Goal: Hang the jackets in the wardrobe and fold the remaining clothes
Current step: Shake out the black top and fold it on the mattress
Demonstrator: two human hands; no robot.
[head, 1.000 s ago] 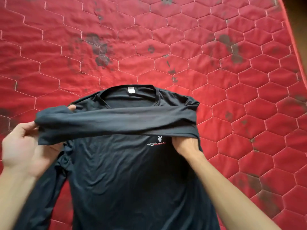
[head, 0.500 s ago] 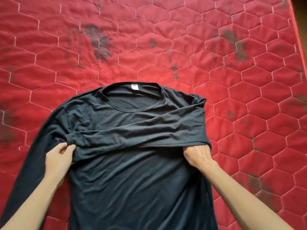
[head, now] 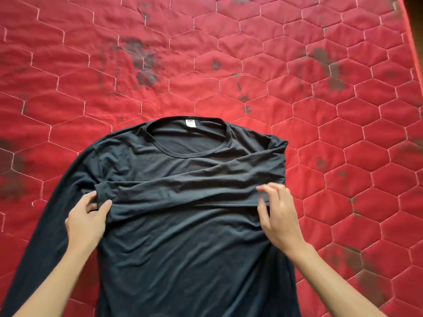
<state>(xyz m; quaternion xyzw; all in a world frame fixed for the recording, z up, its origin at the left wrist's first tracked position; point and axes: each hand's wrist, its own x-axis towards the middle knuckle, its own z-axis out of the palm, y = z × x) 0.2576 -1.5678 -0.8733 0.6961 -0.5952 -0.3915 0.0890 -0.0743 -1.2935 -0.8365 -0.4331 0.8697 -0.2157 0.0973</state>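
A dark long-sleeved shirt (head: 183, 243) lies flat on the red quilted mattress (head: 206, 53), collar away from me. Its right sleeve (head: 190, 186) is folded across the chest, cuff ending at the left. My left hand (head: 87, 221) pinches that cuff end between thumb and fingers. My right hand (head: 278, 213) rests with spread, relaxed fingers on the lower edge of the folded sleeve at the shirt's right side. The other sleeve (head: 45, 236) trails down the left, unfolded.
The mattress has hexagon stitching and dark stains (head: 142, 62). Its right edge (head: 412, 53) runs along the frame's right side, with a dark floor strip beyond. Bare mattress surrounds the shirt above and to the right.
The sleeve, held raised a second ago, now lies flat across the chest. My left hand came down with the cuff. My right hand came out from under the fold and now rests on top.
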